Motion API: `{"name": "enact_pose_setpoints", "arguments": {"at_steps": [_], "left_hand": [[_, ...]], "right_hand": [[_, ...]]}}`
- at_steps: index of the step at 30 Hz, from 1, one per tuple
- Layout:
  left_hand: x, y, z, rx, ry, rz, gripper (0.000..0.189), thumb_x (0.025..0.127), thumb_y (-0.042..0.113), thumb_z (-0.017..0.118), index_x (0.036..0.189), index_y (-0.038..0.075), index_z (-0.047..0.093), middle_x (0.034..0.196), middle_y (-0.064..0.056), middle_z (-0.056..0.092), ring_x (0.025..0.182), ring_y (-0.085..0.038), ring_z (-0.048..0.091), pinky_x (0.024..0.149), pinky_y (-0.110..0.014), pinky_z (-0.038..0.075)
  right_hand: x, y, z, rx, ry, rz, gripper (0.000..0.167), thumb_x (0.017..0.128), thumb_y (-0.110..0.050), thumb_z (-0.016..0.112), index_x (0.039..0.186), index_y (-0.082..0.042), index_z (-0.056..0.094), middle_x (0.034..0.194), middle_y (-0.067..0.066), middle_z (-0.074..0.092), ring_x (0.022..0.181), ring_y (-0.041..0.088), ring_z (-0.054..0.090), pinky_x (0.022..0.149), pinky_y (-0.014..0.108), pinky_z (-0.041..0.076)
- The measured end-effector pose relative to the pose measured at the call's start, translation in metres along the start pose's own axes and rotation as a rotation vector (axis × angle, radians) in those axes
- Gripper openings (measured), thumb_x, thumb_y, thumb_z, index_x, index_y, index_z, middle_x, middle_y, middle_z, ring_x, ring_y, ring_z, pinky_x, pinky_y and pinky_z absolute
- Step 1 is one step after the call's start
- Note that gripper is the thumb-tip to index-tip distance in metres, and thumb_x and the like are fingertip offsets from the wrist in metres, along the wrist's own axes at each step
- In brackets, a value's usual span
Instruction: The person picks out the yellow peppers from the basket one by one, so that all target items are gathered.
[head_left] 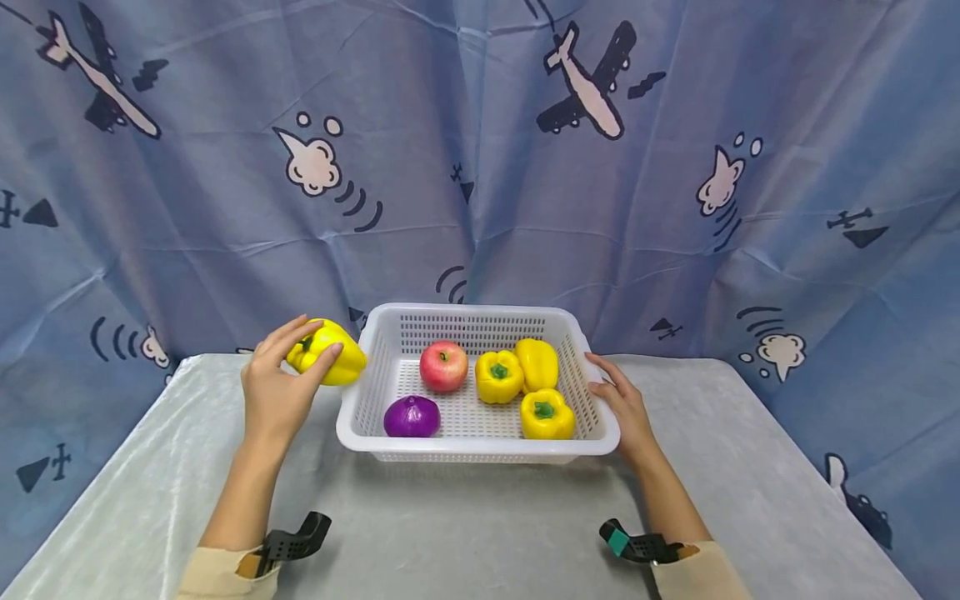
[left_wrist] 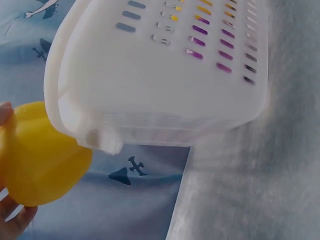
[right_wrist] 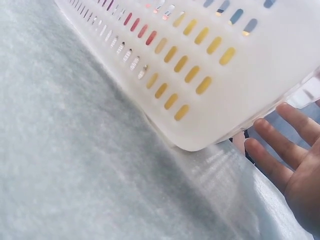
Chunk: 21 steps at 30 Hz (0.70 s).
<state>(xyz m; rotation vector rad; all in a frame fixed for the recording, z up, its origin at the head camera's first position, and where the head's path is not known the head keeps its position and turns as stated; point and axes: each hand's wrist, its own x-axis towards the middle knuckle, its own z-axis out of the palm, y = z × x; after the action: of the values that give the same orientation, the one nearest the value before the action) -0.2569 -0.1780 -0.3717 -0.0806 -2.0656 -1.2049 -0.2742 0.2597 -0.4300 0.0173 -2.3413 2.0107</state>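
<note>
- In the head view, we see a white plastic basket (head_left: 480, 447) on the cloth-covered table (head_left: 465, 533), already holding a red apple (head_left: 443, 367), a purple onion (head_left: 412, 417) and three yellow bell peppers: the rear one (head_left: 537, 365), the middle one (head_left: 499, 377) and the front one (head_left: 547, 415).
- Also from the head, we find one piece outside: the raised yellow bell pepper (head_left: 337, 354), grasped between thumb and fingers of the left hand (head_left: 281, 379), just beside the basket's left rim. We judge the handling of this pepper unfinished, since it has not been let go anywhere; which way it is bound we cannot tell.
- The right hand (head_left: 626, 408) touches the basket's right rim with relaxed fingers and carries no produce.
- In the left wrist view, we see the held pepper partly behind the basket's rim; we cannot tell whether they touch. Purple and yellow show through the slots.
- In the right wrist view, we see fairly straight fingers by the rim, not wrapped round it as far as we can make out. Yellow and red show through the slots, matching the contents.
</note>
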Motion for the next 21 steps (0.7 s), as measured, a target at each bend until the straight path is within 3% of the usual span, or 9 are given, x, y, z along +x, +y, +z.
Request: {"name": "enact_pose_setpoints", "arguments": {"at_steps": [5, 10, 14, 17, 21], "left_hand": [[0.0000, -0.0009, -0.0009, 0.020, -0.018, 0.005, 0.040, 0.083, 0.016, 0.082, 0.122, 0.008, 0.073, 0.134, -0.018, 0.065, 0.126, -0.041, 0.055, 0.108, -0.061, 0.037], [0.0022, -0.0042, 0.0006, 0.075, -0.101, 0.049, 0.044, 0.088, 0.016, 0.074, 0.131, 0.013, 0.069, 0.140, -0.018, 0.059, 0.121, -0.040, 0.050, 0.099, -0.052, 0.037], [0.0010, -0.0035, -0.0008, 0.093, -0.163, 0.055, 0.048, 0.089, 0.013, 0.069, 0.137, 0.015, 0.065, 0.142, -0.021, 0.054, 0.124, -0.042, 0.051, 0.102, -0.053, 0.042], [0.0017, -0.0028, -0.0032, 0.078, -0.187, 0.033, 0.049, 0.091, 0.013, 0.069, 0.140, 0.014, 0.062, 0.143, -0.021, 0.052, 0.129, -0.042, 0.051, 0.103, -0.055, 0.048], [0.0019, -0.0050, -0.0076, 0.080, -0.176, -0.025, 0.053, 0.091, 0.015, 0.071, 0.142, 0.011, 0.057, 0.143, -0.018, 0.054, 0.124, -0.038, 0.055, 0.095, -0.049, 0.051]], "right_hand": [[-0.0010, 0.0002, -0.0009, -0.018, 0.011, 0.014, 0.052, 0.105, -0.015, 0.039, 0.157, -0.016, 0.035, 0.155, 0.024, 0.043, 0.094, -0.003, 0.064, 0.078, 0.020, 0.059], [-0.0021, 0.0005, -0.0037, -0.037, 0.012, 0.013, 0.052, 0.105, -0.017, 0.038, 0.157, -0.018, 0.035, 0.155, 0.024, 0.043, 0.093, -0.004, 0.065, 0.078, 0.019, 0.059], [-0.0024, 0.0018, -0.0052, -0.047, 0.013, 0.013, 0.052, 0.105, -0.017, 0.038, 0.157, -0.018, 0.035, 0.153, 0.026, 0.044, 0.092, -0.004, 0.065, 0.077, 0.020, 0.059], [-0.0006, 0.0024, -0.0048, -0.044, 0.014, -0.006, 0.051, 0.106, -0.017, 0.038, 0.156, -0.017, 0.036, 0.152, 0.027, 0.045, 0.093, -0.003, 0.066, 0.077, 0.020, 0.059], [0.0022, 0.0018, -0.0018, -0.028, -0.011, -0.013, 0.051, 0.106, -0.017, 0.039, 0.156, -0.016, 0.036, 0.153, 0.027, 0.044, 0.095, -0.003, 0.066, 0.078, 0.020, 0.059]]}}
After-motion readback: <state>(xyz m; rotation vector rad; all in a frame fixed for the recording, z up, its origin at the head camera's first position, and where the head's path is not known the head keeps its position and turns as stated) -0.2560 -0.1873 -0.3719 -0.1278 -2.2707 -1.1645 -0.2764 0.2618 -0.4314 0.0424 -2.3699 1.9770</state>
